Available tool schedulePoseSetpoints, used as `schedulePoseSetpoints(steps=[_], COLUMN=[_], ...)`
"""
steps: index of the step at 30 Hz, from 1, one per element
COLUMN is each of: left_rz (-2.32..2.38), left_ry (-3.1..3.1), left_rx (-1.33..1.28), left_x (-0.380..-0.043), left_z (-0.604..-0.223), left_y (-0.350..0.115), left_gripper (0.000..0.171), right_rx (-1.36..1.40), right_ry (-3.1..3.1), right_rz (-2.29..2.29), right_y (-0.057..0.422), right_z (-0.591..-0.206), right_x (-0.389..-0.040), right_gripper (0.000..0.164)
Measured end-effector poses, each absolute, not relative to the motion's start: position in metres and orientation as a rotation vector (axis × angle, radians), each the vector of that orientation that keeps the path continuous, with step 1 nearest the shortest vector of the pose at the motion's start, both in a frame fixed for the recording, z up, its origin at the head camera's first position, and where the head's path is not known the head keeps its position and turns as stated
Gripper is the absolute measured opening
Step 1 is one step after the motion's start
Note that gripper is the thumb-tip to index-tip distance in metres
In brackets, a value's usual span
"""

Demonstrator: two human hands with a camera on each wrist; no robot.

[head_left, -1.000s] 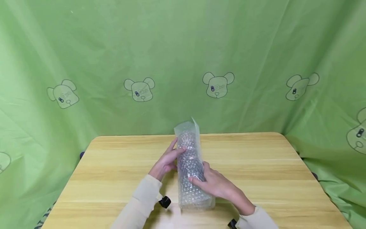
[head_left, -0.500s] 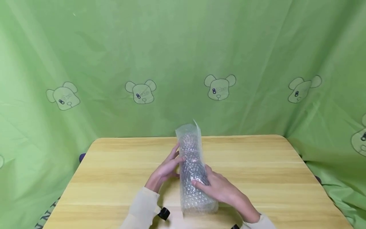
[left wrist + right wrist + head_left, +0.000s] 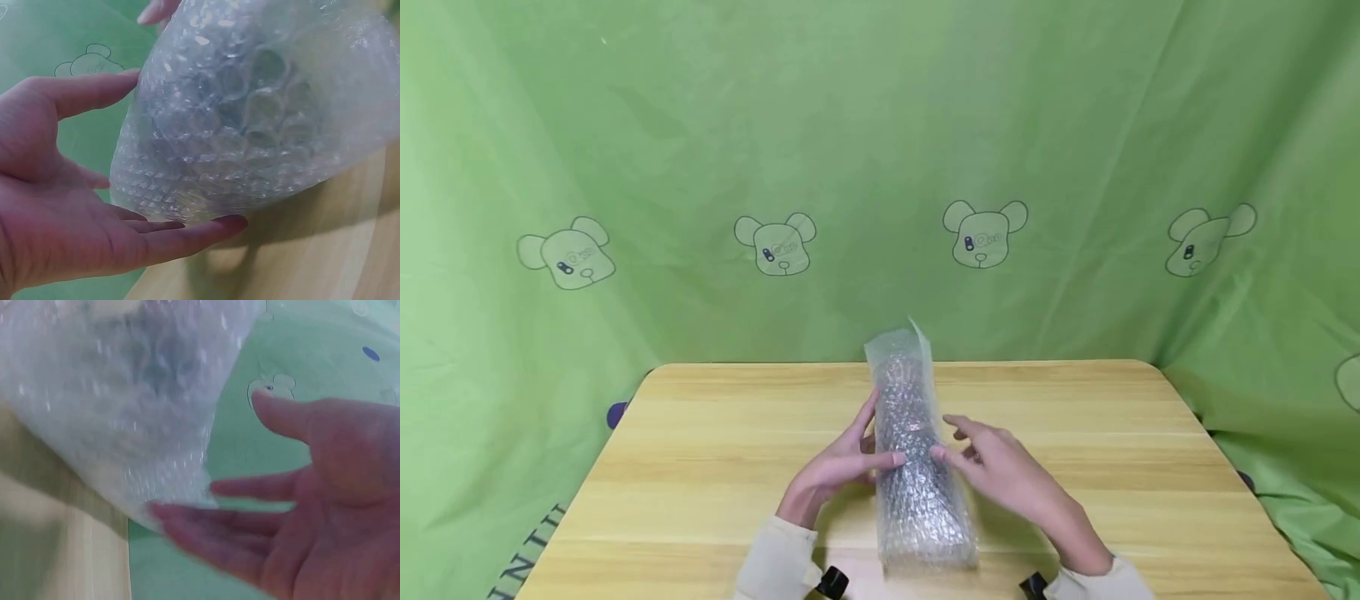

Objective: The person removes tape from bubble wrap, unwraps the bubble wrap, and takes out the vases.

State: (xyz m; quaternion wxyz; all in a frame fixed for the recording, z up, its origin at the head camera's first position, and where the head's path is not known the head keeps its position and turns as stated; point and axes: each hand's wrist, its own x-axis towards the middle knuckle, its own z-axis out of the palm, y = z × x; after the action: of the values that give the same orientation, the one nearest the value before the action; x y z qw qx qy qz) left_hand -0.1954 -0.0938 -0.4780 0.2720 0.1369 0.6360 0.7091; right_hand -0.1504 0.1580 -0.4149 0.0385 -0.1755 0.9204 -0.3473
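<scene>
A long package of bubble wrap point(image 3: 921, 508), with something darker showing dimly inside, slants over the middle of the table. Its far end flares out as a loose flap. My left hand point(image 3: 835, 469) holds it from the left; the thumb lies on top and the fingers reach under, as the left wrist view shows on the wrap point(image 3: 231, 106). To the right is my right hand point(image 3: 1011, 477), its fingers loosely spread and its thumb tip near the edge. In the right wrist view that hand point(image 3: 312, 500) grips nothing, its fingertips close beside the wrap point(image 3: 125, 406).
The wooden table point(image 3: 700, 467) has rounded far corners. A green curtain point(image 3: 865, 150) printed with bear heads hangs behind it and along both sides. Each wrist bears a small black device, seen below the left sleeve point(image 3: 778, 550) and the right sleeve point(image 3: 1101, 579).
My right hand has let go of the package and moved up and slightly right of it. My left thumb has slid nearer along the top, while the package has shifted slightly toward me.
</scene>
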Motion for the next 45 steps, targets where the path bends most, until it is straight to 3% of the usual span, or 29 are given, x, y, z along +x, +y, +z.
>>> schedulePoseSetpoints(steps=[4, 9, 24, 45], left_rz=[1.890, 1.910, 1.896, 1.894], left_ry=[1.710, 1.688, 1.705, 1.706], left_rx=[0.372, 0.371, 0.337, 0.310], left_x=[-0.193, -0.191, -0.192, -0.197], left_z=[-0.479, -0.480, -0.480, -0.478], left_y=[-0.093, -0.091, -0.091, -0.097], left_gripper=[0.119, 0.122, 0.122, 0.119], right_rx=[-0.839, -1.083, -1.331, -1.295], right_ry=[2.963, 2.995, 2.887, 2.774], right_rz=[-1.148, -1.139, -0.775, -0.755], right_y=[0.161, 0.156, 0.131, 0.126], right_z=[-0.419, -0.425, -0.413, -0.415], right_x=[-0.165, -0.181, -0.206, -0.219], right_gripper=[0.037, 0.026, 0.017, 0.014])
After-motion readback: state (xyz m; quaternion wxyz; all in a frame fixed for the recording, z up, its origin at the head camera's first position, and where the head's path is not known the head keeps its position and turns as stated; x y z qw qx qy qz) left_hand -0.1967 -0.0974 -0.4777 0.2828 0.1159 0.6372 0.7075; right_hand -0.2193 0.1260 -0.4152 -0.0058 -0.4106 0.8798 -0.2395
